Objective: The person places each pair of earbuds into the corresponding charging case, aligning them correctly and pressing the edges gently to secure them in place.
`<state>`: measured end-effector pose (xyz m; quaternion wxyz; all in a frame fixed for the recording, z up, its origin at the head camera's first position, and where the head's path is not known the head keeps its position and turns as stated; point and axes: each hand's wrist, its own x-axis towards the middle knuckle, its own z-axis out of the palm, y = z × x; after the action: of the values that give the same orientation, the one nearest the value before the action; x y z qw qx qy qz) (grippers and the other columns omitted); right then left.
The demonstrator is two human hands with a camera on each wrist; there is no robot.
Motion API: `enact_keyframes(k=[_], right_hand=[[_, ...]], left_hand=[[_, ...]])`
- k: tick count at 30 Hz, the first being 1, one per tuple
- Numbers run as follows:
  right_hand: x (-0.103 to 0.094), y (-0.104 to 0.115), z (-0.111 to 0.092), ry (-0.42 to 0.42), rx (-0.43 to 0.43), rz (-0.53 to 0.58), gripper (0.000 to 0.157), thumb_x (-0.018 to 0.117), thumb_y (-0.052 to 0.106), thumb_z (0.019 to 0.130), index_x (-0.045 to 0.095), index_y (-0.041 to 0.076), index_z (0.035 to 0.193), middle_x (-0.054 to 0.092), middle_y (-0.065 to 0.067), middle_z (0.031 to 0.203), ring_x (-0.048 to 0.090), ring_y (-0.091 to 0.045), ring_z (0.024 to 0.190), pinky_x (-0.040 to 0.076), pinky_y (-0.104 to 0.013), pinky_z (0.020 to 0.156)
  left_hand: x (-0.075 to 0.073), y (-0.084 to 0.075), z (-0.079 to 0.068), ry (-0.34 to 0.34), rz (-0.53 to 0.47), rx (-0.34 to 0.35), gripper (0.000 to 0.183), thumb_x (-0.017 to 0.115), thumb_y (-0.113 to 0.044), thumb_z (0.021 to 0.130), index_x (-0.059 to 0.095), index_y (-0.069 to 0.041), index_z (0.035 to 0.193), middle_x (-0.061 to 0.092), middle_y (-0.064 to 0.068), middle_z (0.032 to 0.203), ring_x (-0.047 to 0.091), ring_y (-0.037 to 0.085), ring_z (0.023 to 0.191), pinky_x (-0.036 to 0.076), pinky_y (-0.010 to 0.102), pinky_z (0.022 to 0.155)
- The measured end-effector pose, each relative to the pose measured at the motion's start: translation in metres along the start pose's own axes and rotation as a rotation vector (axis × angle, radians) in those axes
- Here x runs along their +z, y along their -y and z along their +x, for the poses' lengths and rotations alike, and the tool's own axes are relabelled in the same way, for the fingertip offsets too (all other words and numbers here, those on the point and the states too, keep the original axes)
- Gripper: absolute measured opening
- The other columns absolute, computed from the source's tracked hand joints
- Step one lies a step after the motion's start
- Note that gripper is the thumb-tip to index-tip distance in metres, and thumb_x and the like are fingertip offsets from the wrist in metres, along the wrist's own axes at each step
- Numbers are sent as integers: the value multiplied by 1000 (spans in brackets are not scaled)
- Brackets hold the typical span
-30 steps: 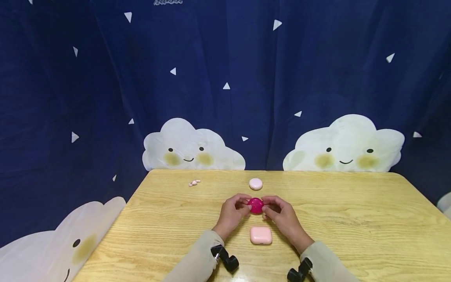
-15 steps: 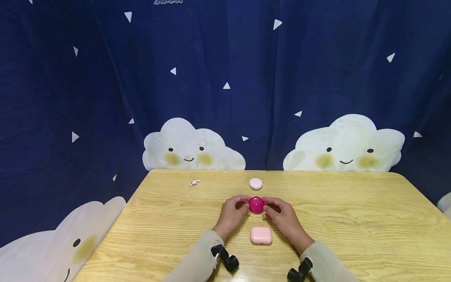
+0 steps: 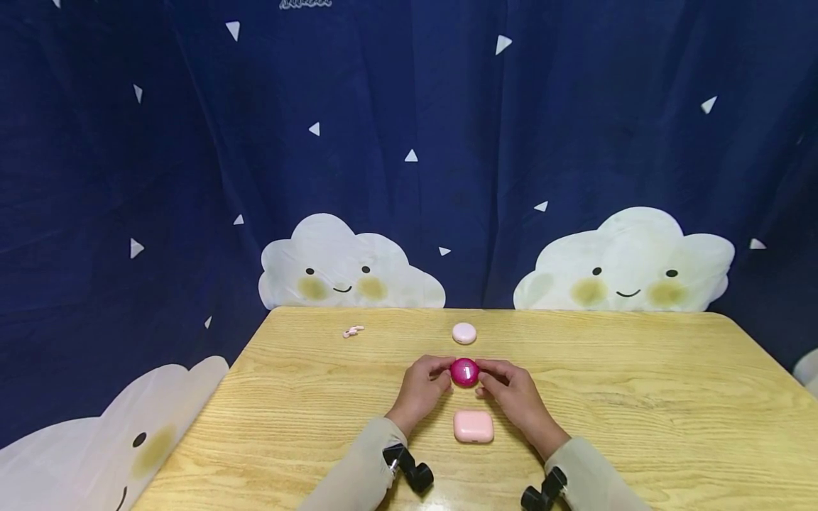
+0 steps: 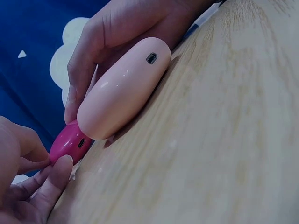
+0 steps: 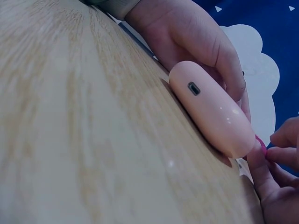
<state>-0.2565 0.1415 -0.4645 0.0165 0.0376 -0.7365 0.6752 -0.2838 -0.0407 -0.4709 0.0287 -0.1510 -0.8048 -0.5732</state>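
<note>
The head view shows, at the top edge of a dark blue curtain (image 3: 409, 85), a scrap of pale lettering (image 3: 305, 3) that is cut off by the frame and too small to read with certainty. Below it, a magenta case (image 3: 464, 372) is between the two hands over the wooden counter (image 3: 639, 397); it is round, glossy and closed, with a bright white glint on top. The left hand (image 3: 418, 394) pinches its left edge and the right hand (image 3: 515, 401) its right edge, the fingers of each parted only by the case's thickness. Just beyond it sits a pale pink round case (image 3: 464, 333); nearer the person lies a pink rectangular case (image 3: 473, 427) with rounded corners. Small pale pink earbuds (image 3: 353, 331) lie well apart, toward the far left.

The left wrist view has the pink rectangular case large in front, a dark oval port (image 4: 151, 58) in its side. Behind it the magenta case shows a small slot (image 4: 81, 143) in its side, with thumb and fingers at its edges.

In the right wrist view, the pink rectangular case hides most of the magenta one, leaving a sliver at the right hand's fingertips.
</note>
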Motion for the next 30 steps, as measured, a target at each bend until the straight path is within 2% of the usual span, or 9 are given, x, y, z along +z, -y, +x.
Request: enact_keyframes(k=[6,10,14,20,30], right_hand=[[1,0,1,-4,7,4,31,60,2,94,60,-6,124,60,-23,122,65,-25,88,56,-30,73],[1,-1,2,-8,8,5,32,59,1,94,58,-7,125,59,-23,124,63,-27,95,56,-30,73],[1,-1,2,-10,8,5,31,58,1,94,59,-8,124,59,-23,123,64,-26,91,57,-30,73],[0,-1,1,-3,8,7,29,57,0,94,60,-8,122,60,-23,122,66,-23,84,57,-30,72],[1,1,1,-2,14,7,29,58,3,95,61,-6,123,59,-22,124,65,-24,88,56,-29,73]], left_hand=[[1,-1,0,-12,42,-1,30,59,-1,89,68,-1,117,60,8,102,65,12,78,52,20,69],[2,0,1,-7,7,-1,32,57,2,88,65,2,119,62,9,100,63,13,73,53,22,64],[3,0,2,3,-36,4,33,56,5,87,62,4,119,64,11,97,61,15,70,54,25,60],[3,0,2,8,-72,-16,31,55,5,86,63,4,115,64,10,97,59,10,73,55,26,62],[3,-2,0,4,-145,1,29,55,4,90,60,6,118,63,19,107,64,30,85,57,37,70]])
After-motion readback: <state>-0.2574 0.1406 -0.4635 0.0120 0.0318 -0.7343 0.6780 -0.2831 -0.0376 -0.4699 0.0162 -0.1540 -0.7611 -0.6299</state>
